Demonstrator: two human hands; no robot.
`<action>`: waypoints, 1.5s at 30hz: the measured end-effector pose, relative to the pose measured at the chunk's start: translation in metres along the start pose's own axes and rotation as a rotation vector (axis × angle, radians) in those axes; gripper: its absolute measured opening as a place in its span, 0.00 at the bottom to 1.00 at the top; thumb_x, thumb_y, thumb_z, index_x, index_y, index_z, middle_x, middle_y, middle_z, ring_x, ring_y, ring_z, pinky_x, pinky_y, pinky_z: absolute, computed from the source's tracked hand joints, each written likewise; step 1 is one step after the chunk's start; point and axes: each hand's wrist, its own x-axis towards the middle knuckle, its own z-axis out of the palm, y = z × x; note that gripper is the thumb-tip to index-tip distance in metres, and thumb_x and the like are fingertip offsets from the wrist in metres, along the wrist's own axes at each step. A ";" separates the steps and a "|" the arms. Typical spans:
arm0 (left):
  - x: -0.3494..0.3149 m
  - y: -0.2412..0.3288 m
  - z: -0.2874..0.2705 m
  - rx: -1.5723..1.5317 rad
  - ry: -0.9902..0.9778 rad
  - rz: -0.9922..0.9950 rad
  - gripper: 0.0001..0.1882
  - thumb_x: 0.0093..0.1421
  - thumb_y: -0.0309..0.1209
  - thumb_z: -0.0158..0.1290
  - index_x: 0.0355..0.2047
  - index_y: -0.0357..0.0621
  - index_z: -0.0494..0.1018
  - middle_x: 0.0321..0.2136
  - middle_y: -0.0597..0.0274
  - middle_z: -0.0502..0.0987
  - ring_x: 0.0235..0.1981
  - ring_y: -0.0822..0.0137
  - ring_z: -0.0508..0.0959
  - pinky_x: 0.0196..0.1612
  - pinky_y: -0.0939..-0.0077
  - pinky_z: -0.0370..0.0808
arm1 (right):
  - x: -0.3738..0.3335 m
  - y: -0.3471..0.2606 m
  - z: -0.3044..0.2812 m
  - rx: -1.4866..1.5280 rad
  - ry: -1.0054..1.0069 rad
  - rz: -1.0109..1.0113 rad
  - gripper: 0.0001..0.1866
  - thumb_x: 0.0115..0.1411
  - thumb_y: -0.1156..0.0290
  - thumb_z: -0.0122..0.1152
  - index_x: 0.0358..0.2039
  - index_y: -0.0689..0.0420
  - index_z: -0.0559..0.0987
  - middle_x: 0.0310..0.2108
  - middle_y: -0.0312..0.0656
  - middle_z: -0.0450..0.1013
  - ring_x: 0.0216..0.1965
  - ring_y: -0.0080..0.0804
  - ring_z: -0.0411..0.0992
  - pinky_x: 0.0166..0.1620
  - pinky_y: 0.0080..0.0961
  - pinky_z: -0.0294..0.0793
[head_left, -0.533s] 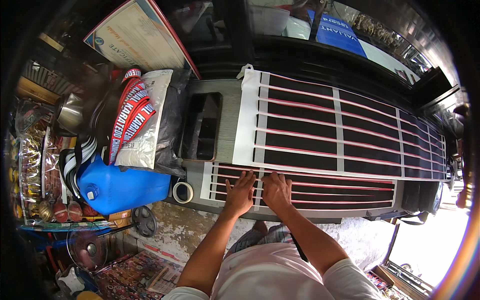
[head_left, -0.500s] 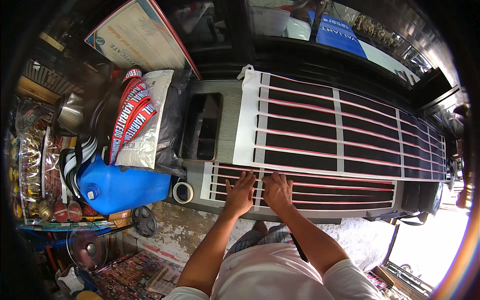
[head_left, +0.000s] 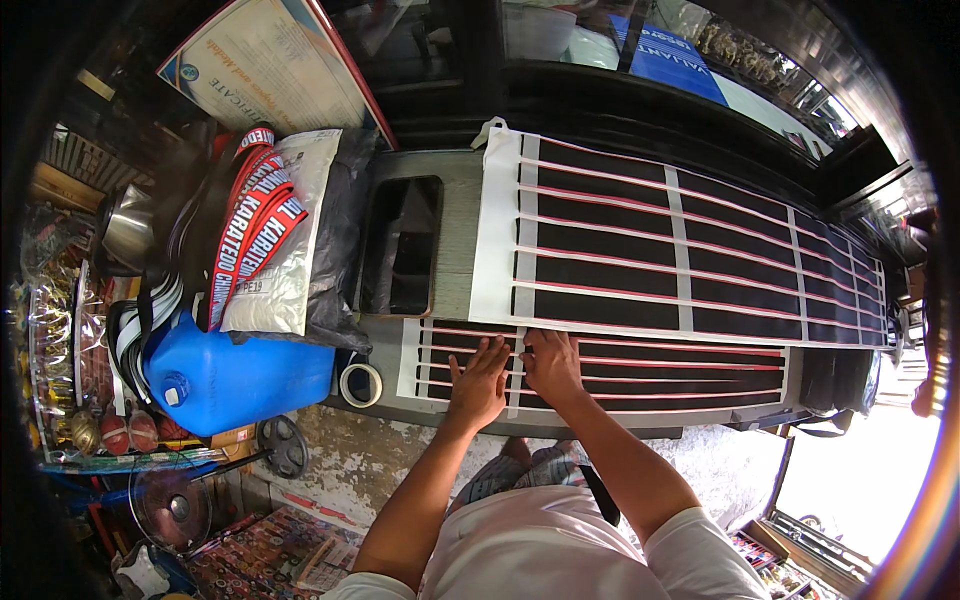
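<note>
In front of me lies a sheet of black ribbon strips (head_left: 690,381) with red and white edges, laid side by side. A pale grey tape band (head_left: 515,396) crosses the strips near their left end. My left hand (head_left: 480,385) rests flat on the sheet, fingers spread, just left of that band. Beside it, my right hand (head_left: 553,368) is closed, its fingers curled down at the band near the sheet's far edge. Whatever the right fingertips grip is hidden. Just beyond both hands is a larger, similar sheet of black strips (head_left: 610,260) with several grey cross bands.
On the bench's left are a dark phone (head_left: 400,248), a tape roll (head_left: 360,384), a plastic-wrapped package (head_left: 290,275) and a red printed ribbon (head_left: 262,225). A blue jug (head_left: 240,375) stands left of the bench. Behind, a framed certificate (head_left: 270,65) leans near the glass.
My right hand has shifted slightly away from me along the grey band, still curled. The left hand stays flat in nearly the same place. The whole view has tilted a little.
</note>
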 end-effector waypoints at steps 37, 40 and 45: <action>-0.047 0.027 0.007 0.101 0.147 0.159 0.31 0.74 0.39 0.56 0.74 0.43 0.67 0.78 0.47 0.63 0.80 0.45 0.61 0.74 0.16 0.53 | -0.053 -0.188 -0.333 1.127 -0.572 -0.543 0.20 0.73 0.79 0.52 0.63 0.61 0.81 0.49 0.50 0.86 0.48 0.42 0.83 0.56 0.42 0.81; -0.058 0.026 0.015 0.149 0.142 0.120 0.35 0.74 0.41 0.56 0.77 0.44 0.63 0.79 0.50 0.61 0.79 0.48 0.62 0.73 0.18 0.56 | -0.056 -0.198 -0.362 1.192 -0.495 -0.724 0.20 0.75 0.77 0.51 0.64 0.62 0.79 0.51 0.52 0.85 0.50 0.43 0.83 0.57 0.44 0.81; -0.054 0.038 0.019 0.117 0.093 0.003 0.30 0.75 0.42 0.55 0.74 0.47 0.69 0.79 0.56 0.64 0.79 0.51 0.64 0.74 0.14 0.53 | -0.076 -0.179 -0.391 1.233 -0.396 -0.820 0.21 0.77 0.72 0.50 0.67 0.65 0.75 0.54 0.56 0.83 0.54 0.46 0.83 0.58 0.46 0.81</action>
